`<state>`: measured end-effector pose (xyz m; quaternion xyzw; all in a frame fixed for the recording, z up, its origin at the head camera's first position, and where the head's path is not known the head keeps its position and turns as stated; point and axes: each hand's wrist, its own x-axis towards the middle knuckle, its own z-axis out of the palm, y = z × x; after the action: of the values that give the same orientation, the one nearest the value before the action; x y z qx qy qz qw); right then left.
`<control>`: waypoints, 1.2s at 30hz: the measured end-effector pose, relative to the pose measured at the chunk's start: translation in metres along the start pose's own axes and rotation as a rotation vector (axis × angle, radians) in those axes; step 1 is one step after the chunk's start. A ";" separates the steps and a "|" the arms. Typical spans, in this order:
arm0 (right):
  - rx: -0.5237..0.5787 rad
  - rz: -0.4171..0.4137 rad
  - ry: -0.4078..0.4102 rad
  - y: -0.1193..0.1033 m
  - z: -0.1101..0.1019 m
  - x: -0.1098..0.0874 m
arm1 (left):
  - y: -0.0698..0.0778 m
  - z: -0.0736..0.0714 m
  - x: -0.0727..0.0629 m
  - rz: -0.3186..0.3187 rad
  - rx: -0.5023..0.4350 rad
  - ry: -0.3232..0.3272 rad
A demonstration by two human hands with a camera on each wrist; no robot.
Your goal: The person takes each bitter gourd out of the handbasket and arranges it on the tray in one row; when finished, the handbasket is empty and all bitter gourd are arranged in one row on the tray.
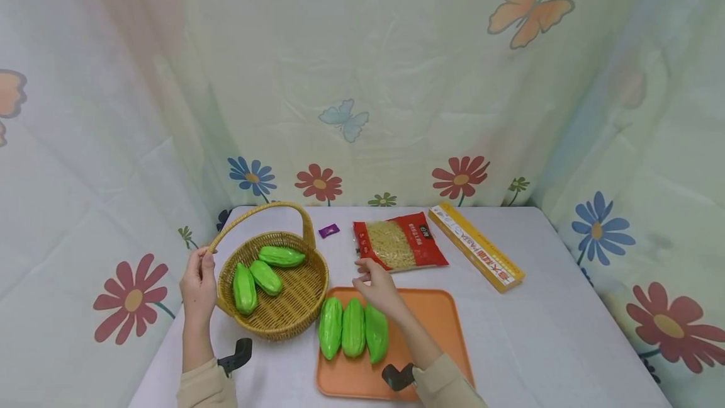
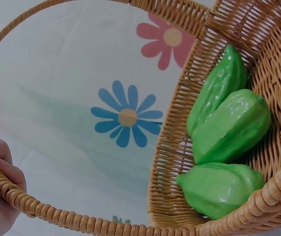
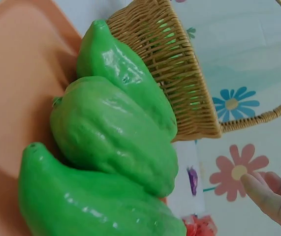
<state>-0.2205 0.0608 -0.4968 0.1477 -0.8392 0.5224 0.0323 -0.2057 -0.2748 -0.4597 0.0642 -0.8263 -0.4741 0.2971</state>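
My left hand [image 1: 199, 282] grips the arched handle [image 2: 76, 219] of a round wicker basket [image 1: 283, 329] at the left of the table. Inside the basket lie three glossy green ridged fruits [image 2: 231, 128], shaped like green papayas. The basket's base appears to be on the table in the head view. My right hand [image 1: 378, 288] is above the far part of an orange tray [image 1: 425, 339], fingers loosely bent and holding nothing. Three more green fruits [image 3: 115, 137] rest side by side along the tray's left part, near the basket; the right forearm passes just beside them.
Behind the tray lies a red bag of pasta [image 1: 391, 244]. A long yellow and white box [image 1: 476, 247] sits slanted to its right. A small purple packet [image 1: 328, 230] lies between basket and bag. Printed curtains [image 1: 396, 80] stand around the white table [image 1: 544, 332].
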 end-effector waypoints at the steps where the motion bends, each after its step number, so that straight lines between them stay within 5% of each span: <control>1: -0.006 -0.004 -0.011 -0.001 0.001 0.002 | 0.000 0.000 0.000 0.001 0.003 0.000; 36: -0.088 -0.029 -0.232 -0.019 0.062 0.043 | -0.002 0.000 0.001 0.048 -0.011 0.032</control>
<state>-0.2494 -0.0117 -0.4993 0.2179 -0.8572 0.4639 -0.0509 -0.2074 -0.2762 -0.4608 0.0505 -0.8200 -0.4706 0.3219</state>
